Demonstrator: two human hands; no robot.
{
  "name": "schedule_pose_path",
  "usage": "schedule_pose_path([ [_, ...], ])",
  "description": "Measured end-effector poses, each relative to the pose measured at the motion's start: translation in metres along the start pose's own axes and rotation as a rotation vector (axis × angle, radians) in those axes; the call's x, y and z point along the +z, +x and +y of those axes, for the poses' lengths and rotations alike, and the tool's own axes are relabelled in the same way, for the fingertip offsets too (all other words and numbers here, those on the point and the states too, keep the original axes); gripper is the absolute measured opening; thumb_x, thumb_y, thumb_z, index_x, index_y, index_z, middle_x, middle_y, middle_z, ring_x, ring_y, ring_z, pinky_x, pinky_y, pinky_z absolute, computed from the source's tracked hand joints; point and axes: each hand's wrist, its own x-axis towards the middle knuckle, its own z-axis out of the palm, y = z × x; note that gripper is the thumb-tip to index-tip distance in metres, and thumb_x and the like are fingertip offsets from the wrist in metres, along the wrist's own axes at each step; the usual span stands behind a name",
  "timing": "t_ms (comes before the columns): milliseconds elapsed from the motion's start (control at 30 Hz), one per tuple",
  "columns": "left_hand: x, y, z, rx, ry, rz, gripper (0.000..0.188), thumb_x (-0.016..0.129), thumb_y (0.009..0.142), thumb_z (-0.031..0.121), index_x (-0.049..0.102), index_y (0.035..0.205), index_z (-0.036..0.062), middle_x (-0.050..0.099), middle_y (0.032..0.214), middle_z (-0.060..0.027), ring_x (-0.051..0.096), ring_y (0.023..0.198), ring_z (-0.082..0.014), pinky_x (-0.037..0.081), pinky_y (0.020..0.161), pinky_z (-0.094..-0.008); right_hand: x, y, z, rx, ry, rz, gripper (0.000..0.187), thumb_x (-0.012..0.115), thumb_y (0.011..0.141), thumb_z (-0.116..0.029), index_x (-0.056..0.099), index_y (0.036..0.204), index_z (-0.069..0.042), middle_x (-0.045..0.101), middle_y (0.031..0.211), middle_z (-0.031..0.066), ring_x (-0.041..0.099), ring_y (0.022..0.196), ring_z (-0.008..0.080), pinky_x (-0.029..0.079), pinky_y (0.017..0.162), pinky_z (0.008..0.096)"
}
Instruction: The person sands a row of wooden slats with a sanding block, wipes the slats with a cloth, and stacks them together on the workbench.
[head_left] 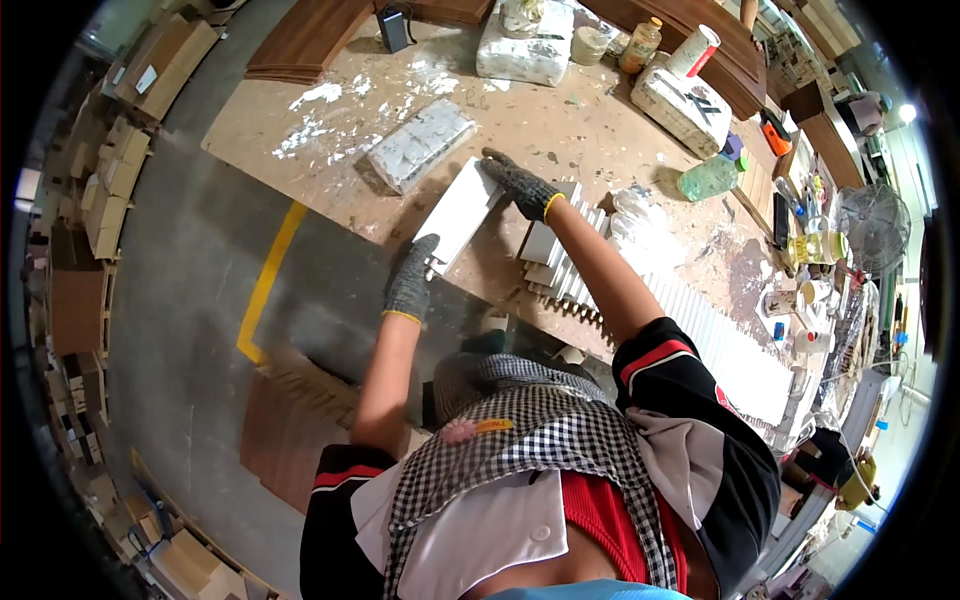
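I stand at a paint-spattered wooden workbench [560, 130]. A white rectangular panel [457, 213] lies on it near the front edge. My left hand [412, 280], in a grey knit glove, grips the panel's near end. My right hand [520, 185], gloved the same way, presses on its far end. Both hands hold the same piece, which lies flat on the bench.
A stack of white ribbed mouldings [600, 280] lies right of the panel and runs toward the lower right. A wrapped white block [420, 145] sits behind the panel. White sacks [525, 45], bottles [708, 178], jars and a fan [872, 228] crowd the back and right. Brown boards [290, 430] lean on the floor.
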Motion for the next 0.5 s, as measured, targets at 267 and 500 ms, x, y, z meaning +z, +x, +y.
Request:
schedule_pose_path([
  [267,0.004,0.002,-0.02,0.099,-0.163,0.112,0.032,0.074,0.088,0.022,0.071,0.114,0.003,0.069,0.105,-0.006,0.064,0.094,-0.0204,0.053,0.082,-0.033,0.022,-0.017,-0.019,0.065,0.077,0.215,0.071,0.061,0.101,-0.048,0.046,0.151,0.0,0.053,0.15,0.0233,0.05,0.14,0.0351,0.036,0.119,0.0365],
  [500,0.038,-0.105,0.01,0.893,0.584,0.173,0.048,0.067,0.101,0.026,0.057,0.14,-0.0009,0.061,0.136,-0.0138,0.054,0.13,-0.0306,0.042,0.111,-0.0433,-0.061,-0.153,-0.041,0.132,-0.797,0.599,0.066,0.064,0.096,-0.054,0.055,0.149,-0.015,0.059,0.146,0.0165,0.056,0.13,0.0414,0.043,0.111,0.0503],
])
